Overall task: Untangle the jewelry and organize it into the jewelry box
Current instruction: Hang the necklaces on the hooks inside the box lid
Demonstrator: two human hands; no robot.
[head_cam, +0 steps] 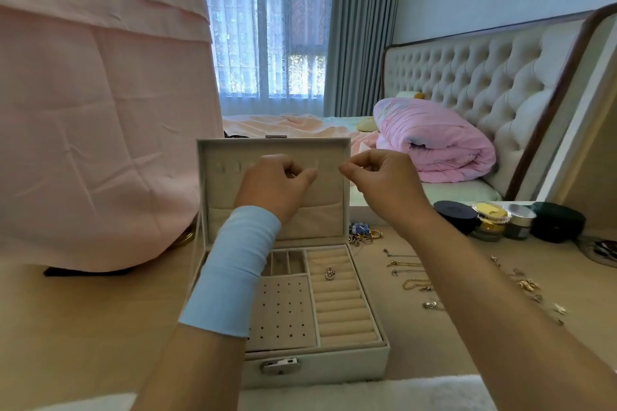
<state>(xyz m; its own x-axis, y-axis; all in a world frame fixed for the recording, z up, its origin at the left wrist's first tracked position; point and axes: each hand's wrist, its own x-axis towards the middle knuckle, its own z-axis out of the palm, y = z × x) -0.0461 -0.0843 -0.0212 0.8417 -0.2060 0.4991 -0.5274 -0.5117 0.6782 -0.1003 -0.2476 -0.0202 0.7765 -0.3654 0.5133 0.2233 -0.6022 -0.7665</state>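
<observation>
Jewelry box (337, 367), clasp (279, 366) nearward, lid (329, 210) upright

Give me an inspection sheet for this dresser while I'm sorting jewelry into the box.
Surface: wooden tabletop.
Job's things: jewelry box open, lid upright; pendant over the ring rolls; loose jewelry spread to its right.
Clutter: cosmetic jars at right rear; pink cloth draped at left.
Grips: left hand and right hand raised before the lid, each pinching what seems a chain too fine to see.
Cables: nothing seen.
Surroundings: bed, window, grey curtain.
</observation>
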